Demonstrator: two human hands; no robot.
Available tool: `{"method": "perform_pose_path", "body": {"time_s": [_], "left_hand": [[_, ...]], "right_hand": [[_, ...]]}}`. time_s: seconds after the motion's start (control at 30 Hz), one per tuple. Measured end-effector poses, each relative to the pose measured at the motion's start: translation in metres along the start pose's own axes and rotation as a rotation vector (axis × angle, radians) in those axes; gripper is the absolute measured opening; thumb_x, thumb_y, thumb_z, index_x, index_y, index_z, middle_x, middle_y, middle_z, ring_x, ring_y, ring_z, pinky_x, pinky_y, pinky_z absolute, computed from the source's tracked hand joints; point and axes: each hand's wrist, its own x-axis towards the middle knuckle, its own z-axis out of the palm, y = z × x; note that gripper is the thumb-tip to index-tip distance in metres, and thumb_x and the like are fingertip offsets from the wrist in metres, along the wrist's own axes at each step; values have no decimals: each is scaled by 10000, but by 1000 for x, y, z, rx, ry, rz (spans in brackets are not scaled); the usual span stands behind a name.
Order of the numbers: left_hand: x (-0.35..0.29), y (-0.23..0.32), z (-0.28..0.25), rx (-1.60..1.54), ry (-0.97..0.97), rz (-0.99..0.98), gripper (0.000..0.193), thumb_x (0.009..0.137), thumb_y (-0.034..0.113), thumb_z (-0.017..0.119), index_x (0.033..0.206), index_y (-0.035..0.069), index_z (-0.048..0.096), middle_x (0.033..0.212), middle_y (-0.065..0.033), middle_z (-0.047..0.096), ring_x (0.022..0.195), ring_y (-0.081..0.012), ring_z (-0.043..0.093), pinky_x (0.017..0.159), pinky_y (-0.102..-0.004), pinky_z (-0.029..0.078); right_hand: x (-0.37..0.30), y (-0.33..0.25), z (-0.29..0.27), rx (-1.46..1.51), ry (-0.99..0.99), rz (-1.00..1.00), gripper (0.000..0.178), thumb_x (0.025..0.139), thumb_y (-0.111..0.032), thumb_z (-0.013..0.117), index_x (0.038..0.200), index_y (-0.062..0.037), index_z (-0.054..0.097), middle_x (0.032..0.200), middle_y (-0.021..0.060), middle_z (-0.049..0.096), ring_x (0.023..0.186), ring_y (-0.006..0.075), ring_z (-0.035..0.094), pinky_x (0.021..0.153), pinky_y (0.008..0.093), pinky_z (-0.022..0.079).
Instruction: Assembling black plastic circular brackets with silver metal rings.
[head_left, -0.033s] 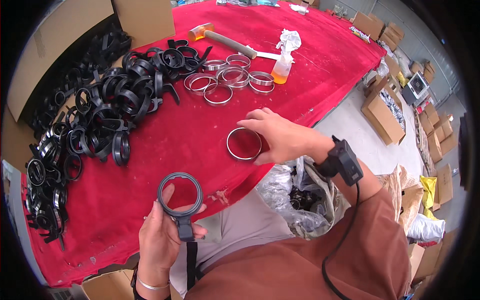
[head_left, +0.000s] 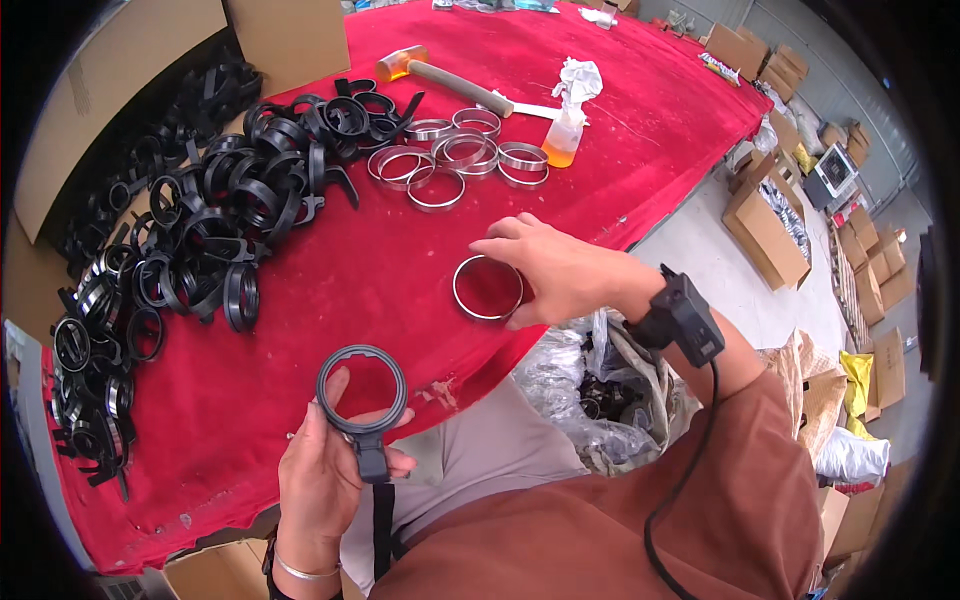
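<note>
My left hand (head_left: 325,460), near the table's front edge, holds a black plastic ring clamp (head_left: 322,385) by its short stem. The clamp's round opening is turned up toward me, and a finger shows through it. To the right, my right hand (head_left: 560,270) curves its thumb and fingers round the rim of a thin shiny metal ring (head_left: 456,296) above the red cloth. Whether that ring is lifted or rests on the cloth, I cannot tell. Farther back lie several loose metal rings (head_left: 436,204), and a big heap of black ring clamps (head_left: 240,297) covers the left side.
A mallet (head_left: 455,86) with an amber head lies behind the metal rings. Beside them stands a bottle of orange liquid (head_left: 562,145) topped with white tissue. Cardboard (head_left: 290,45) borders the heap. Below the table edge is a plastic-lined sack (head_left: 640,440); a carton (head_left: 765,240) stands on the floor.
My right hand has shifted very slightly left at the metal ring. The left hand and the black clamp show almost no movement.
</note>
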Motion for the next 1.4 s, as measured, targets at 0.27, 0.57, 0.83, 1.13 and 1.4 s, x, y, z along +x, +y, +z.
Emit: {"method": "perform_pose_path", "body": {"time_s": [0.27, 0.57, 0.83, 1.13, 1.4], "left_hand": [[1, -4, 2, -19, -31, -18, 534, 1026, 349, 168, 1454, 31, 135, 1113, -387, 545, 756, -409, 671, 714, -398, 571], [4, -4, 3, 52, -34, 46, 506, 1029, 315, 176, 1460, 53, 125, 1141, -350, 548, 776, -376, 672, 739, -423, 566], [10, -3, 3, 40, -59, 54, 501, 1029, 280, 235, 1476, 80, 133, 1394, -135, 386, 1196, -308, 502, 838, -448, 551], [5, 1, 6, 170, 15, 166, 486, 1024, 303, 254, 1445, 66, 212, 1273, -175, 507, 1026, -282, 613, 828, -420, 554], [-2, 9, -8, 387, -29, 127, 528, 1028, 338, 310, 1489, 116, 182, 1242, -102, 532, 1048, -179, 575, 887, -316, 486]], "right_hand": [[9, -15, 5, -274, -33, -131, 734, 610, -123, 765, 1250, 77, 467, 1176, 203, 504, 1083, 336, 489, 917, 398, 439], [-7, -31, 18, -611, 486, -503, 447, 782, -134, 550, 1182, 59, 501, 1128, 192, 518, 1030, 301, 521, 807, 391, 465], [3, -77, 11, 219, 264, -257, 737, 591, -163, 804, 1230, 32, 493, 1112, 196, 547, 988, 337, 555, 839, 398, 480], [28, -113, 27, 336, 237, -367, 714, 580, -194, 812, 1192, 30, 519, 1066, 199, 566, 1010, 359, 554, 858, 410, 483], [34, -118, 35, 302, 271, -408, 716, 568, -154, 818, 1200, 11, 523, 1074, 188, 545, 1011, 360, 529, 856, 409, 475]]}}
